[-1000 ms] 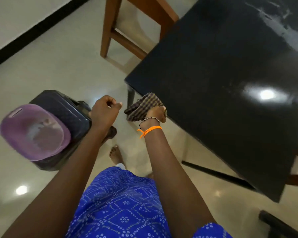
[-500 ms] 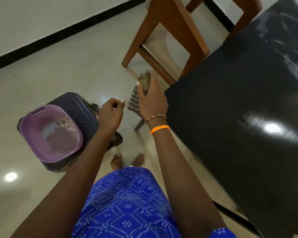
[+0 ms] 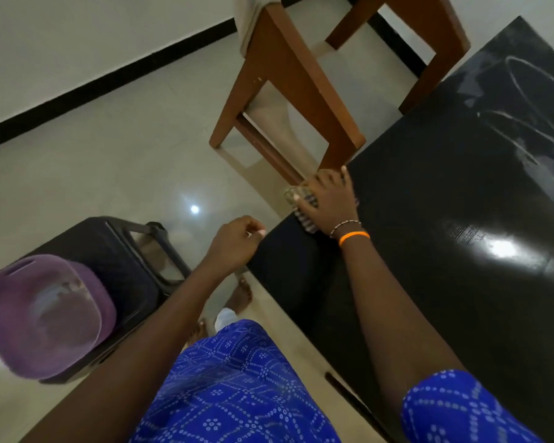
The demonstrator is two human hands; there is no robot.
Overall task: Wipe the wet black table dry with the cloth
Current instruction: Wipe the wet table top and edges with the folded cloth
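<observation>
The black table [image 3: 445, 238] fills the right side, glossy, with pale wet streaks [image 3: 531, 116] at its far right end. My right hand [image 3: 328, 199] grips a bunched checked cloth [image 3: 303, 207] at the table's near left corner; most of the cloth is hidden under the hand. My left hand [image 3: 235, 243] hovers just left of the table edge with its fingers curled, holding nothing that I can see.
A wooden chair [image 3: 288, 91] stands beyond the table's corner, a pale fabric draped on it. On my left a purple basin [image 3: 42, 314] sits on a dark plastic stool [image 3: 122, 260]. My feet are on the shiny tiled floor [image 3: 93, 161].
My right hand has carried the cloth rightward from beside the table onto its corner. The left hand stays curled near the edge, and the view has shifted toward the table.
</observation>
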